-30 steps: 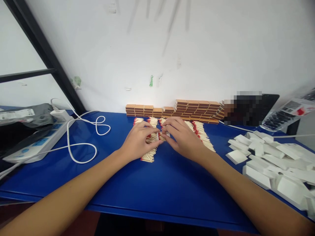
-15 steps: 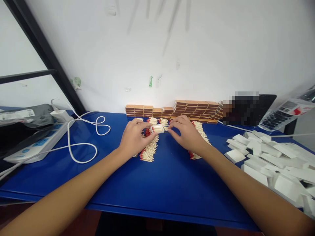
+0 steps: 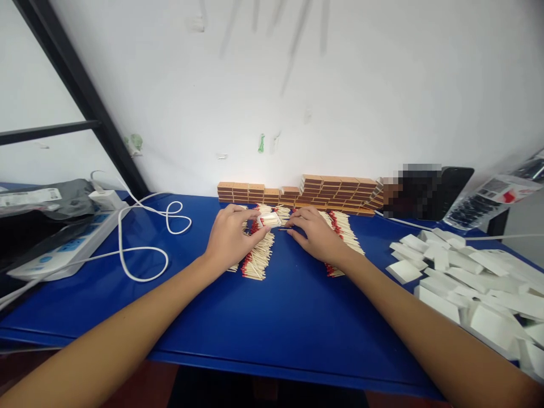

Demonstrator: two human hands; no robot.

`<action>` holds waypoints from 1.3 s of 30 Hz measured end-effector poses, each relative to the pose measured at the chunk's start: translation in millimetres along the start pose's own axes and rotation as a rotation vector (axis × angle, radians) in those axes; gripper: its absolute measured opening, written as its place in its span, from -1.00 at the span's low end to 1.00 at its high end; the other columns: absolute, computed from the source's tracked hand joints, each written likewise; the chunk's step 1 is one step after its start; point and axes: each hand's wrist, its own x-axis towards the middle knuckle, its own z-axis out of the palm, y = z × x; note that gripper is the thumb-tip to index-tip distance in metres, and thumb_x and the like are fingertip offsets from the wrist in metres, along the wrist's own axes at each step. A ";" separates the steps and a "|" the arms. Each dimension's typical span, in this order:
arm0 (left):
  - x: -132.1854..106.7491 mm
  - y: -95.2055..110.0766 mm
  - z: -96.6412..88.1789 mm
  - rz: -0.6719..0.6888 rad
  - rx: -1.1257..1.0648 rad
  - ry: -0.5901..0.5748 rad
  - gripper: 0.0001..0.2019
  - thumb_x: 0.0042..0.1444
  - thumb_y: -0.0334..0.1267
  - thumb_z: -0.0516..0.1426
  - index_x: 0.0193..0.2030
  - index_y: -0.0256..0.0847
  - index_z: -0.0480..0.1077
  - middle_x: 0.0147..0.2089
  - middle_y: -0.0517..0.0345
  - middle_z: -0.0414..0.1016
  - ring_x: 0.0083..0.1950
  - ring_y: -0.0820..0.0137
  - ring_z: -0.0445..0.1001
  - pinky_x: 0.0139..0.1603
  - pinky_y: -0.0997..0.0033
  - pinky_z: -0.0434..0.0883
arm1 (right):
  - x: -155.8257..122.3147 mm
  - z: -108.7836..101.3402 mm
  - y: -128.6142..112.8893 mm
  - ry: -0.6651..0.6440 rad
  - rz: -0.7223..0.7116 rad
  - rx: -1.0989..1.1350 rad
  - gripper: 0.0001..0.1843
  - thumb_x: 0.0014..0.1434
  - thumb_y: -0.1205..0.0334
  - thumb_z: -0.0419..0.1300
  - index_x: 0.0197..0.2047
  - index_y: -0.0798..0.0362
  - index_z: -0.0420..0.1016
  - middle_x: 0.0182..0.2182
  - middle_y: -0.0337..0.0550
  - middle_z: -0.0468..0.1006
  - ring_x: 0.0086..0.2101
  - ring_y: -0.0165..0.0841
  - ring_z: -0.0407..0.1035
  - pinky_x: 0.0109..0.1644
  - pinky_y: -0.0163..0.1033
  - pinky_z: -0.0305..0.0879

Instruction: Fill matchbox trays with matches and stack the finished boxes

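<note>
My left hand grips a small white matchbox tray between thumb and fingers. Red-tipped matches lie inside the tray. Just to its right, my right hand has thumb and fingers drawn together at a single match, which points toward the tray. Under and beside my left hand, a row of loose matches covers part of the blue table. Another pile of matches lies beyond my right wrist, partly hidden by it.
Stacked brown matchboxes line the wall. White empty trays are heaped at the right, near a dark phone and a clear plastic package. At the left are a power strip, a white cable and a dark bag.
My right hand has shifted slightly left and down, with the match now showing at its fingertips. The tray in my left hand has tilted a little and moved slightly left.
</note>
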 end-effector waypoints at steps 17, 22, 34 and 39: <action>-4.9 -6.3 6.9 0.130 0.012 -0.056 -0.69 0.19 -0.08 0.47 0.02 -0.10 0.68 -0.05 0.02 0.68 0.05 0.13 0.60 0.17 0.02 0.48 | 5.8 -29.6 -21.9 0.232 -0.038 0.106 -0.91 0.45 0.23 0.22 -0.17 -0.07 0.49 0.02 0.05 0.62 0.14 -0.02 0.37 0.27 0.28 0.35; -7.3 -1.3 7.9 0.233 -0.040 -0.082 -0.70 0.23 -0.03 0.45 0.00 -0.10 0.69 -0.08 0.04 0.68 0.00 0.17 0.61 0.16 0.04 0.49 | 2.4 -20.2 -38.8 0.188 -0.120 0.111 -0.91 0.46 0.30 0.21 -0.15 -0.06 0.49 0.04 0.05 0.60 0.17 -0.04 0.36 0.26 0.23 0.37; -5.2 -3.7 6.0 0.079 0.021 -0.030 -0.70 0.17 -0.11 0.48 0.00 -0.11 0.68 -0.07 0.04 0.72 0.05 0.11 0.62 0.17 -0.01 0.48 | -0.4 -11.7 -7.4 0.125 -0.030 -0.038 -0.85 0.43 0.24 0.23 -0.04 -0.01 0.65 0.01 0.09 0.63 0.12 0.03 0.37 0.21 0.24 0.40; -2.4 -3.4 3.3 0.035 -0.003 -0.021 -0.74 0.21 -0.08 0.46 -0.02 -0.07 0.67 -0.05 0.10 0.75 0.08 0.10 0.61 0.19 -0.03 0.46 | -4.0 1.1 4.5 0.030 -0.006 -0.075 -0.81 0.42 0.22 0.22 -0.03 -0.02 0.68 0.04 0.08 0.61 0.15 0.02 0.36 0.26 0.24 0.37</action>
